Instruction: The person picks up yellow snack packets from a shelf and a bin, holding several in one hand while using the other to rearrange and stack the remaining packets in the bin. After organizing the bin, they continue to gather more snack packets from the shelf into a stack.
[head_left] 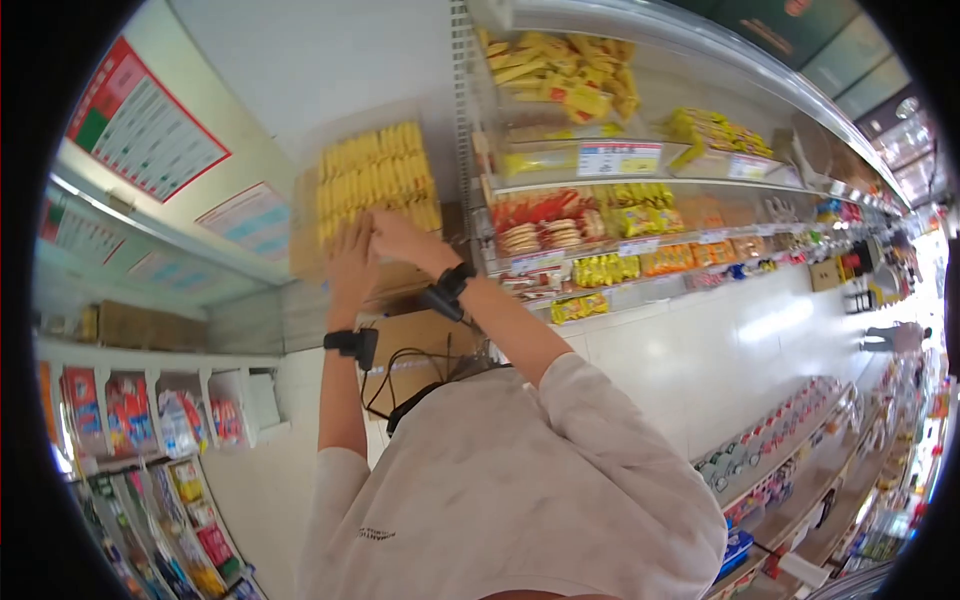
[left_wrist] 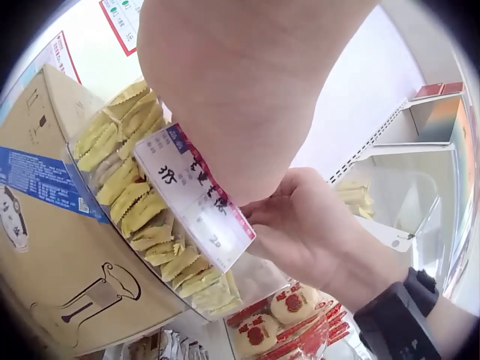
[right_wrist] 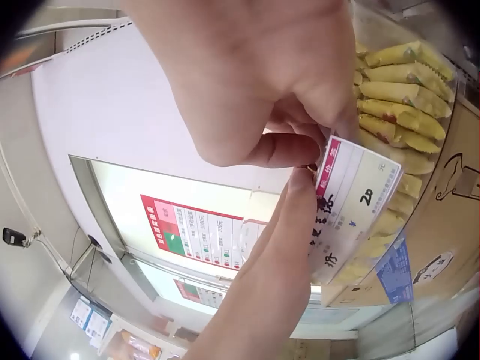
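Observation:
Yellow packets [head_left: 375, 165] [left_wrist: 139, 206] [right_wrist: 405, 116] fill a clear bin. A handwritten white and pink price tag [left_wrist: 187, 195] [right_wrist: 358, 199] lies against the bin's front. My right hand [head_left: 402, 242] [left_wrist: 311, 236] [right_wrist: 262, 82] has curled fingers and pinches the tag's edge, in both wrist views. Beside it, my left hand [head_left: 350, 262] [left_wrist: 232, 90] [right_wrist: 266, 281] reaches up the bin with fingers fairly straight in the head view; one of its fingertips touches the tag's edge in the right wrist view. The rest of its fingers are hidden there.
A cardboard carton [left_wrist: 67, 255] [right_wrist: 450, 202] stands against the bin. Shelves of snack packets [head_left: 640, 215] run along the right. Red-bordered notices [head_left: 145, 120] [right_wrist: 195, 232] hang at the left. Lower left is another rack [head_left: 150, 410]; a person [head_left: 898, 338] stands far right.

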